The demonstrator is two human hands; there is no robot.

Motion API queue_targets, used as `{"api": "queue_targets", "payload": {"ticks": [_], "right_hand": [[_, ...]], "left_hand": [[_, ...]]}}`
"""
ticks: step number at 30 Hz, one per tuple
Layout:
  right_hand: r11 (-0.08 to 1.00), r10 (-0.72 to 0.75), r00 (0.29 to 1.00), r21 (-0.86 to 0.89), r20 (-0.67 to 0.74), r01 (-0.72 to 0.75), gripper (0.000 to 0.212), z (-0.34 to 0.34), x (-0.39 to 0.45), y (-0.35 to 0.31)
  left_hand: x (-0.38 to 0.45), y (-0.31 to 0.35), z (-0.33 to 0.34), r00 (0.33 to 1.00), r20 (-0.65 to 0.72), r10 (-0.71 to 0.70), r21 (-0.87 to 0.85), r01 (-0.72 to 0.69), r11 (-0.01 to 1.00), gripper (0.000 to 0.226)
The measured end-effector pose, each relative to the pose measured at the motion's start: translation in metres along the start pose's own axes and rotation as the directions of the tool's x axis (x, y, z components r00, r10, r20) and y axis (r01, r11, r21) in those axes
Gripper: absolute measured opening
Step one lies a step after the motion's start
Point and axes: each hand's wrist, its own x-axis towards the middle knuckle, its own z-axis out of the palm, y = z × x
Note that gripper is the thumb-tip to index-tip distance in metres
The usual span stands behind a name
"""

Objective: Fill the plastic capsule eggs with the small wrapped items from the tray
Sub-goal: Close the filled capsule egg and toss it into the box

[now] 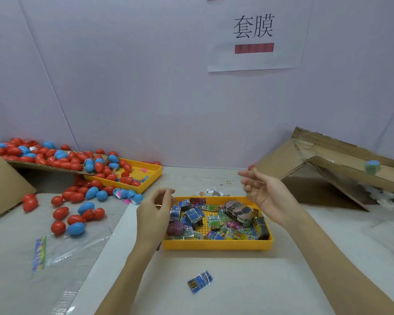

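The small wrapped items are lying heaped in the near yellow tray, and the capsule eggs are spilling across the table at far left. Both hands are hovering over the tray holding nothing: the left hand is curling loosely, the right hand is spreading open. The packets are looking light, crinkly and probably slippery, best pinched across a flat middle; the eggs seem hard and smooth, likely best gripped around the widest part.
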Motion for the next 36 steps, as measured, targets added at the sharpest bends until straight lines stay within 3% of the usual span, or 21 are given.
{"api": "queue_targets", "payload": {"ticks": [3,8,14,16,19,23,25,30,36], "right_hand": [[0.985,-0.025,0.999,-0.173,0.034,0.03,0.039,0.009,-0.005,0.026],[0.941,-0.124,0.989,-0.307,0.076,0.142,0.04,0.013,-0.012,0.044],[0.934,-0.15,0.984,-0.312,0.098,0.173,0.04,0.011,-0.01,0.048],[0.937,-0.149,0.984,-0.303,0.1,0.173,0.041,0.011,-0.009,0.049],[0.942,-0.14,0.985,-0.293,0.104,0.165,0.039,0.01,-0.006,0.051],[0.94,-0.128,0.986,-0.303,0.109,0.155,0.038,0.011,-0.005,0.052],[0.937,-0.126,0.985,-0.312,0.116,0.157,0.038,0.011,-0.005,0.052],[0.932,-0.126,0.984,-0.324,0.126,0.161,0.037,0.01,-0.004,0.053],[0.922,-0.118,0.984,-0.354,0.131,0.158,0.036,0.014,-0.008,0.052]], "left_hand": [[0.01,-0.015,-0.006,0.989,-0.093,-0.118,0.08,0.126,0.989,0.016],[0.038,-0.035,-0.025,0.89,-0.312,-0.333,-0.036,0.339,0.94,0.03],[0.059,-0.055,-0.022,0.953,-0.237,-0.191,0.43,0.279,0.859,0.033],[0.07,-0.059,-0.03,0.965,-0.24,-0.107,0.593,0.233,0.77,0.03],[0.09,-0.07,-0.055,0.961,-0.275,-0.016,0.808,0.24,0.539,0.03],[0.109,-0.092,-0.09,0.937,-0.274,-0.218,0.904,0.328,0.274,0.048],[0.115,-0.102,-0.098,0.936,-0.224,-0.271,0.904,0.303,0.301,0.052],[0.115,-0.112,-0.097,0.989,-0.149,-0.018,0.876,0.14,0.461,0.028],[0.108,-0.085,-0.09,0.988,-0.154,-0.03,0.913,0.154,0.377,0.034]]}}
